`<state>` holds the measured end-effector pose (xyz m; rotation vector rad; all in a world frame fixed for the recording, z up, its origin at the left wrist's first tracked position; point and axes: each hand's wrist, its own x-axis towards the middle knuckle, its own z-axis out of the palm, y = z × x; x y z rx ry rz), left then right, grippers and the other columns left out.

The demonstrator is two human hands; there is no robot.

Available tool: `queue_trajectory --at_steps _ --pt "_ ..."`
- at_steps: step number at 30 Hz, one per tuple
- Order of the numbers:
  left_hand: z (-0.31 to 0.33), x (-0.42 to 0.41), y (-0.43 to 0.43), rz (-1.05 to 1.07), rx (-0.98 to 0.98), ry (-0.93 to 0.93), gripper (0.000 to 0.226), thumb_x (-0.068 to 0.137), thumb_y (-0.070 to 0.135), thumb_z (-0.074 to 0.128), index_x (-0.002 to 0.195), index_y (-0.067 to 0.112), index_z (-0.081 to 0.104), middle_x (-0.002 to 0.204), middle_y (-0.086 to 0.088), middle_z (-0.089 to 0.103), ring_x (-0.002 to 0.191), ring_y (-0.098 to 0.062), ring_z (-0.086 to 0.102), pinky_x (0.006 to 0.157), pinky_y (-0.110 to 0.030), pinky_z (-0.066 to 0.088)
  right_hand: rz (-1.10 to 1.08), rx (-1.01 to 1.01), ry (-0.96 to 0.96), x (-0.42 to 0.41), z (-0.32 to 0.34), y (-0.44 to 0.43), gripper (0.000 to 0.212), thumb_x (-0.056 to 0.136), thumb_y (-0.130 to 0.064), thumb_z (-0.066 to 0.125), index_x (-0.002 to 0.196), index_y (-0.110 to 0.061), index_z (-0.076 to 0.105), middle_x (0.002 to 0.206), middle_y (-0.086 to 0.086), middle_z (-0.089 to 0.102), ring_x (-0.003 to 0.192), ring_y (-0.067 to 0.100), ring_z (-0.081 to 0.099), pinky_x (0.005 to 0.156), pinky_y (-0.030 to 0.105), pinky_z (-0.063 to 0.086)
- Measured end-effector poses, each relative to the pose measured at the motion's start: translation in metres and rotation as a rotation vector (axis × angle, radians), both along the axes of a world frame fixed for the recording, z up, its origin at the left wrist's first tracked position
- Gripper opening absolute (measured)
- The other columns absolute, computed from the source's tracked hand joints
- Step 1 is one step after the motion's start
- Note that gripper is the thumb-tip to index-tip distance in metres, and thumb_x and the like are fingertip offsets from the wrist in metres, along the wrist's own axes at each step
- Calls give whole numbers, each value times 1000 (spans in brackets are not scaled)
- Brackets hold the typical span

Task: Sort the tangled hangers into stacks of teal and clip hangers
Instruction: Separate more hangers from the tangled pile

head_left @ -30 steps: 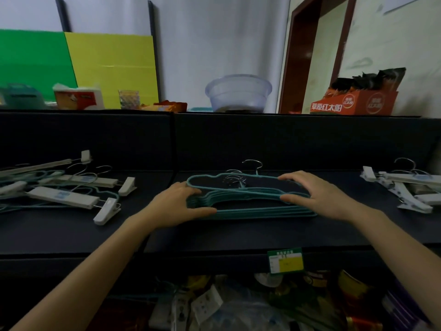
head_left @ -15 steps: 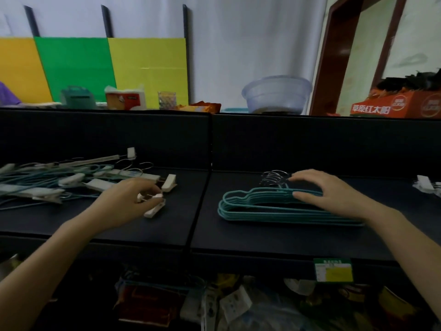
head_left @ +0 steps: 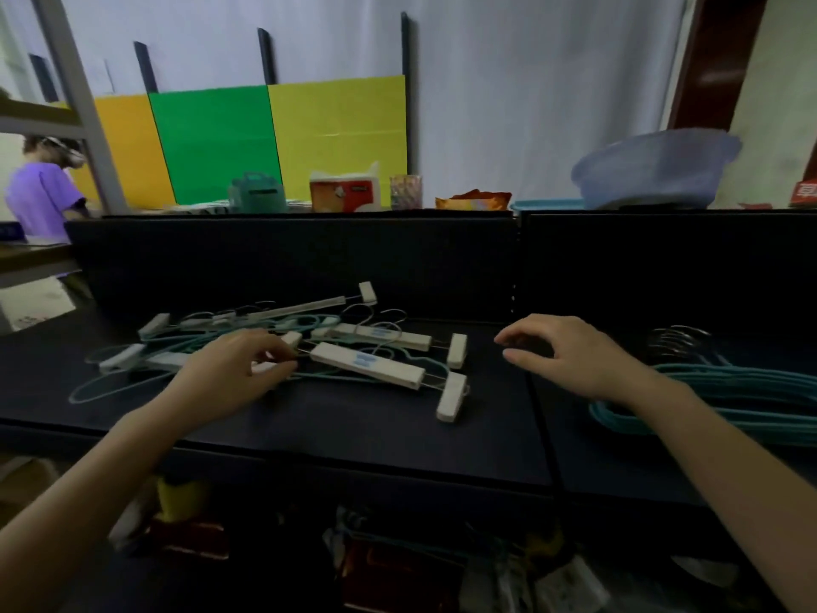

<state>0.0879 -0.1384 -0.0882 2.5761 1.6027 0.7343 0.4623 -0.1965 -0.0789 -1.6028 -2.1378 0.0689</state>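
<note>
Right, left hand [head_left: 230, 373] is pinched on a clip hanger [head_left: 367, 364] in the tangled pile [head_left: 247, 342]; right hand [head_left: 570, 356] hovers open and empty beside the teal stack [head_left: 729, 400]. Lift slowly, and pin the looped teal wires with the right hand so only 1 hanger comes free.

**Where things lie on the shelf**

The tangled pile [head_left: 274, 347] lies on the shelf [head_left: 353, 431] ahead of me, to my left. My left hand [head_left: 230, 378] sits on its near middle, fingers pinched, I think on a clip. 2 clip hangers [head_left: 369, 365] lie at the pile's right edge, one behind the other. My right hand [head_left: 570, 360] hovers right of the pile, touching nothing. Further right, behind that forearm, the stacked hangers [head_left: 729, 400] lie flat, hooks at the back. A basin [head_left: 654, 170] stands on the ledge behind.
</note>
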Motion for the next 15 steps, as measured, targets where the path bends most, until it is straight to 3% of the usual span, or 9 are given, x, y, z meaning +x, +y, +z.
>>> queue_trajectory --at_steps 6,10,15 --pt "-10 -46 35 -71 18 10 17 87 35 57 99 25 65 95 10 62 86 -5 54 72 -20 40 -6 -55 -72 -80 -15 42 34 86 -53 51 115 -36 57 108 -19 55 95 2 52 81 30 48" --pt "-14 -63 51 -107 7 17 21 88 35 55 103 22 64 99 6 62 94 -12 55 79 -28 45 -44 -104 -213 -113 -28 60 43 83 -59 50 119 -35 53 111 -19 50 92 1 45 71 25 41" --pt "-20 -85 63 -110 -22 12 29 87 47 50 105 28 62 102 10 59 97 -8 52 83 -29 44 -116 -106 -302 -131 -46 71 40 86 -58 47 114 -30 51 113 -11 54 97 9 52 69 28 42"
